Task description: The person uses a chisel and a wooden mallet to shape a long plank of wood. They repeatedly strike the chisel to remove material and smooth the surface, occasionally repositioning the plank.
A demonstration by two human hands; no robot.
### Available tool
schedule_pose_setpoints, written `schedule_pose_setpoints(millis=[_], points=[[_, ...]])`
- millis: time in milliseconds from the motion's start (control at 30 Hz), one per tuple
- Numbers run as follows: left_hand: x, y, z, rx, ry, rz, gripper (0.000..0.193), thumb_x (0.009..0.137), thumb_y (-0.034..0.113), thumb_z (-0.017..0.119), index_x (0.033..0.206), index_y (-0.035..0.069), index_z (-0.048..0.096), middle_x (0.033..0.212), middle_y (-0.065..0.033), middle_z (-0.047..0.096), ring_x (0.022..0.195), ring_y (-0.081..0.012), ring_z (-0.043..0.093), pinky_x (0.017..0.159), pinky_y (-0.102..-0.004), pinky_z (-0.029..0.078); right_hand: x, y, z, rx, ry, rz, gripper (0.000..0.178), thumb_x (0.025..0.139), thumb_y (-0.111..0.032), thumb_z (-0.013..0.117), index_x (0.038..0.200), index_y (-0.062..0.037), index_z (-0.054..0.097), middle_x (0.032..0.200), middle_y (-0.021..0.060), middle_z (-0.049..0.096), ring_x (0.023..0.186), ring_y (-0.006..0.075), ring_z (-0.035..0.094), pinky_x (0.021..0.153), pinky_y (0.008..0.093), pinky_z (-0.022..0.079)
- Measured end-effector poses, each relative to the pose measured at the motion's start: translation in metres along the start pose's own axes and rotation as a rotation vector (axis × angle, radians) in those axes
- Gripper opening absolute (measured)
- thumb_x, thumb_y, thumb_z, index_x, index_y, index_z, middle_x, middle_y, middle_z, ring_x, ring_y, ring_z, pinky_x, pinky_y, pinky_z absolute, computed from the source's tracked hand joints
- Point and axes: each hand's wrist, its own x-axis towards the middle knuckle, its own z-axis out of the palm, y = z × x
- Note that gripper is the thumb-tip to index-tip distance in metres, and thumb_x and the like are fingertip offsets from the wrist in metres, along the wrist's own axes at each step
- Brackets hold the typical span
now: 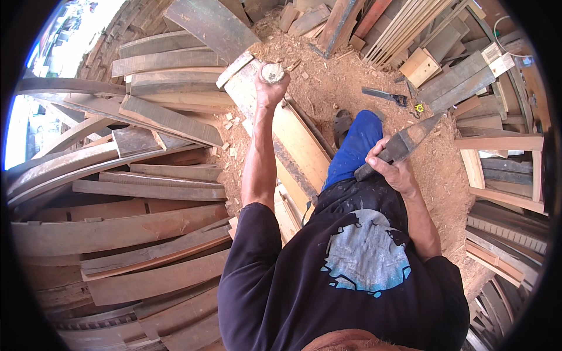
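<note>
My left hand is closed around an upright round wooden piece, whose pale, rough end faces up. Under it lies a pale, worn board; whether the piece touches it, I cannot tell. My right hand grips a dark, broad-bladed tool by its handle end, close to my lap. Its blade slants up and away to the right, apart from the wood in my left hand. Long planks of a bench run between my left forearm and my blue-clad leg.
A handsaw lies on the sawdust-covered floor, with a yellow tape measure nearby. Stacked curved boards fill the left side. More timber frames and planks crowd the right, and thin strips lean at the back.
</note>
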Motion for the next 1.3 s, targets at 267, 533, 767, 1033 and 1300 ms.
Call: schedule_pose_setpoints(millis=[267, 533, 767, 1033, 1300], points=[[-0.001, 0.008, 0.000, -0.001, 0.074, -0.042, 0.024, 0.077, 0.001, 0.073, 0.094, 0.008, 0.058, 0.078, 0.0039, 0.058, 0.070, -0.0066, 0.056, 0.062, -0.0247, 0.046, 0.043, -0.063, 0.019, -0.402, 0.104, -0.265, 0.016, 0.086, -0.015, 0.076, 0.090, -0.0019, 0.066, 0.074, 0.0009, 0.064, 0.067, 0.0096, 0.059, 0.064, 0.0295, 0.050], [0.002, -0.013, -0.014, -0.166, -0.025, -0.025, 0.027, 0.075, 0.003, 0.073, 0.099, 0.005, 0.061, 0.085, -0.0026, 0.066, 0.079, -0.0131, 0.066, 0.073, -0.0287, 0.054, 0.130, -0.098, 0.109, -0.260, 0.038, -0.844, 0.012, 0.090, -0.009, 0.070, 0.094, 0.0019, 0.066, 0.078, 0.0037, 0.068, 0.066, 0.0123, 0.061, 0.059, 0.0354, 0.052], [-0.017, 0.018, -0.010, 0.186, -0.044, 0.010, 0.030, 0.076, -0.002, 0.067, 0.106, 0.003, 0.065, 0.097, -0.0069, 0.070, 0.091, -0.0168, 0.067, 0.078, -0.0317, 0.053, 0.194, -0.029, 0.106, -1.336, -0.317, -0.262, 0.029, 0.087, -0.020, 0.068, 0.108, -0.0003, 0.065, 0.076, 0.0123, 0.069, 0.061, 0.0271, 0.066, 0.054, 0.0415, 0.053], [-0.025, 0.009, -0.010, 0.105, -0.001, 0.194, 0.029, 0.072, -0.001, 0.071, 0.101, 0.003, 0.066, 0.095, -0.0057, 0.070, 0.087, -0.0171, 0.067, 0.076, -0.0311, 0.053, 0.186, -0.014, 0.115, -1.068, -0.266, -0.288, 0.023, 0.081, -0.015, 0.069, 0.101, -0.0032, 0.064, 0.074, 0.0183, 0.068, 0.068, 0.0351, 0.069, 0.062, 0.0474, 0.054], [0.001, 0.005, -0.005, -0.114, 0.211, -0.006, 0.028, 0.079, 0.006, 0.078, 0.105, 0.004, 0.068, 0.100, -0.0070, 0.072, 0.093, -0.0158, 0.068, 0.081, -0.0305, 0.054, 0.135, -0.052, 0.096, -0.756, -0.249, -0.272, 0.040, 0.084, -0.018, 0.067, 0.119, -0.0030, 0.061, 0.085, 0.0220, 0.068, 0.077, 0.0354, 0.067, 0.073, 0.0448, 0.052]])
